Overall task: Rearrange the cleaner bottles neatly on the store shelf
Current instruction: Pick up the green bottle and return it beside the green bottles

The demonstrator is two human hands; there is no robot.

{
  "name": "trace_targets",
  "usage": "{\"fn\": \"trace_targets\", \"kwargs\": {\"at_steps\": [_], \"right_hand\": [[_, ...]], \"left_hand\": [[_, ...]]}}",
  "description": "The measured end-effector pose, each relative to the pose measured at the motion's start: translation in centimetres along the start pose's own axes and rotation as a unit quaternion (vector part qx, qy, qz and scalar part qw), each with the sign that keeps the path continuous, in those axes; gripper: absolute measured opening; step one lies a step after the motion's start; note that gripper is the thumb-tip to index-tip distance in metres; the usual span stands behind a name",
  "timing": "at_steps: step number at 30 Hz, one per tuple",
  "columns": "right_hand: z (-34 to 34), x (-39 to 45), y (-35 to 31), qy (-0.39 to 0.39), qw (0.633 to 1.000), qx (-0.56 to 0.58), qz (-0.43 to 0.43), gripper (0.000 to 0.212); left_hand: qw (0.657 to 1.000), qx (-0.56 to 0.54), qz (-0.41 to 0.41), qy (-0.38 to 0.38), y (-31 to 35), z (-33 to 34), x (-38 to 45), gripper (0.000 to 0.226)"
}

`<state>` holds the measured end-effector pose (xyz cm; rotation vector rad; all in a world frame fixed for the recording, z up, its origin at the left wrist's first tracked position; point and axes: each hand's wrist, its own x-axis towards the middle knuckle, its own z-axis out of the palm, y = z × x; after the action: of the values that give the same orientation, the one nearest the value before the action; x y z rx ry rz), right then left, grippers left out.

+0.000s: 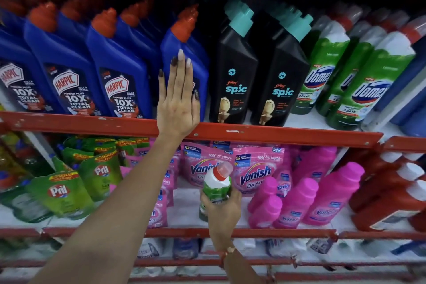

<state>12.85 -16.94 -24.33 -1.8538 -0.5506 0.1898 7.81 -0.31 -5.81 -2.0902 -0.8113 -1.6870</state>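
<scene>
Red-painted metal rails edge the store shelf (276, 134), chipped in places, with white boards behind them. On the upper level stand three kinds of cleaner bottles. Largest as a group are the blue Harpic bottles (69, 62) with orange-red caps: four show in the front row, with more caps behind them in shadow, too dim to count. To their right stand two black Spic bottles (235, 71) with teal caps, side by side and upright. Further right are green and white Domex bottles (368, 80) leaning leftward, three labels readable in front and others behind.

Below, pink Vanish pouches (255, 168) and pink Vanish bottles (332, 193) fill the middle, green Pril pouches (66, 189) sit at the left, and dark red bottles with white caps (391, 193) lie at the right.

The left hand (178, 99) is raised, arm stretched up from the lower left, palm flat and fingers straight together against the front of the rightmost Harpic bottle (184, 53); it grips nothing, only presses. The right hand (222, 205) is lower, before the Vanish pouches, fingers wrapped round the middle of one green Domex bottle with a red and white cap (217, 182), held upright and slightly tilted right, off the shelf.
</scene>
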Motion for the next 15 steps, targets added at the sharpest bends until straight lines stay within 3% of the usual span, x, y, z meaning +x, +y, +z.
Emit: {"fn": "trace_targets", "kwargs": {"at_steps": [6,15], "right_hand": [[-3.7,1.3,-1.9,-0.005,0.999,0.011,-0.034,0.08],[-12.3,5.5,-12.4,0.075,0.981,0.071,-0.163,0.086]], "left_hand": [[1.0,0.012,0.012,-0.012,0.1,0.0,0.1,0.06],[1.0,0.023,0.017,-0.009,0.0,0.3,-0.6,0.063]]}}
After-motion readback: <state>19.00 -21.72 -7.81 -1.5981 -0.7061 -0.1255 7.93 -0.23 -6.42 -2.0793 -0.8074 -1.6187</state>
